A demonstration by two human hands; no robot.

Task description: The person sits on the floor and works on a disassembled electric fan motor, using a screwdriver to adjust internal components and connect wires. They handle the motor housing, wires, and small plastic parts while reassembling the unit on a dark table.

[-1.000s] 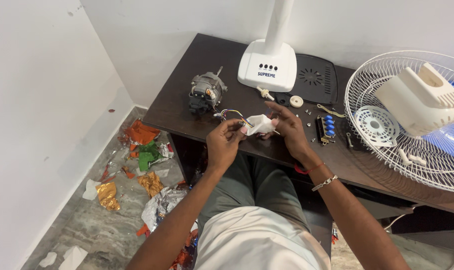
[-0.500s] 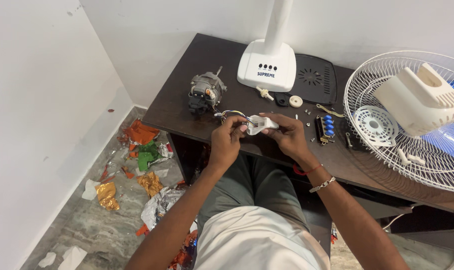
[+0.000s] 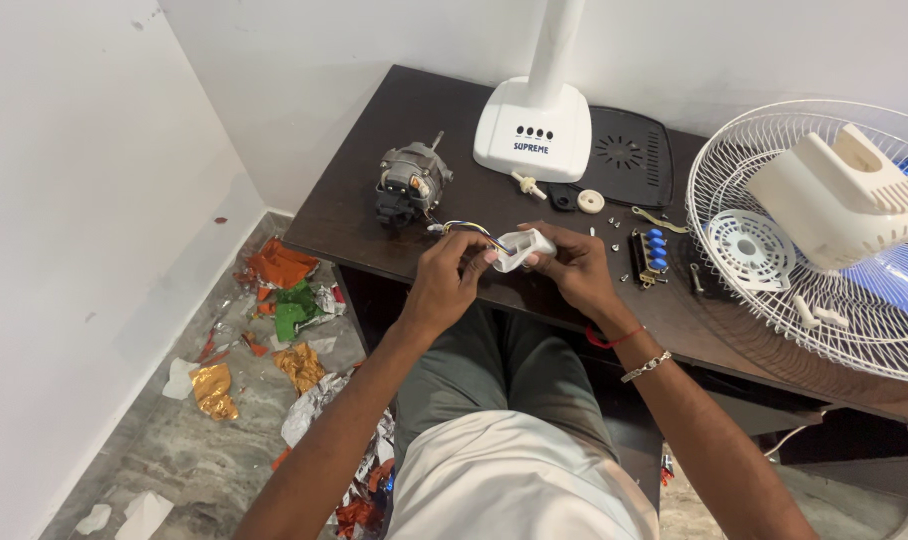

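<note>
one motor (image 3: 411, 184), one fan guard (image 3: 774, 300), one fan base (image 3: 532, 128), two hands (image 3: 444, 278)

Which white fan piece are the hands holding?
The small white plastic housing with coloured wires, pinched between the left hand and right hand. The white fan base and white motor cover lie untouched on the table.

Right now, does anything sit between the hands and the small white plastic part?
Nothing visible does. The left hand and right hand both already grip the white plastic part directly, above the table's front edge; coloured wires trail from it toward the motor.
</note>
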